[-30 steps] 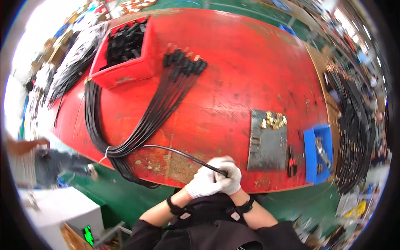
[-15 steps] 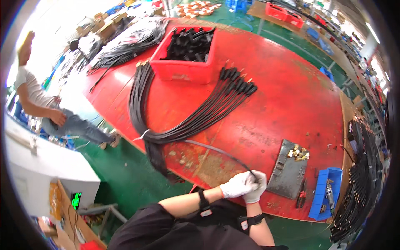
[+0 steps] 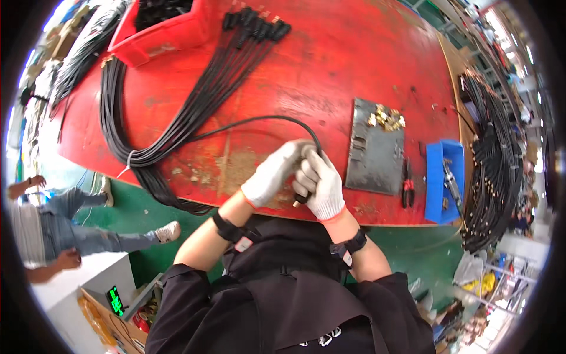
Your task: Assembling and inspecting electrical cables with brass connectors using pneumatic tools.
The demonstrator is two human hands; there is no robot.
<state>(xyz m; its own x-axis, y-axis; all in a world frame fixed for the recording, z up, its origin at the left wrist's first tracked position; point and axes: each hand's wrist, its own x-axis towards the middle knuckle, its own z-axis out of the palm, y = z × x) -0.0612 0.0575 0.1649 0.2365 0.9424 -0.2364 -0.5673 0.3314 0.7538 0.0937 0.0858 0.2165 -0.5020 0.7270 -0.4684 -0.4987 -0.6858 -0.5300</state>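
Observation:
My left hand [image 3: 275, 172] and my right hand [image 3: 321, 184], both in white knit gloves, meet near the table's front edge. A single black cable [image 3: 259, 120] arches from the tied bundle into them. My right fingers are wrapped around it, and its black connector end [image 3: 302, 198] with a metal tip pokes out below them. My left fingers are closed against the cable beside the right hand; their exact hold is partly hidden. To the left lies the black cable bundle [image 3: 188, 112], bound by a white tie [image 3: 128, 160], with black connectors [image 3: 256, 28] at its far end.
Right of my hands, a dark metal plate [image 3: 377, 165] bears brass fittings [image 3: 387, 118]. Red-handled pliers [image 3: 408, 187] and a blue bin [image 3: 434, 189] holding a tool lie beyond. A red crate [image 3: 159, 41] stands far left; more cables [image 3: 495, 159] hang right. A person [image 3: 88, 221] is at left.
The view has shifted down and right. My hands have turned, and the connector end now shows below my right fingers. The cable arches higher over the table. The person at left has moved.

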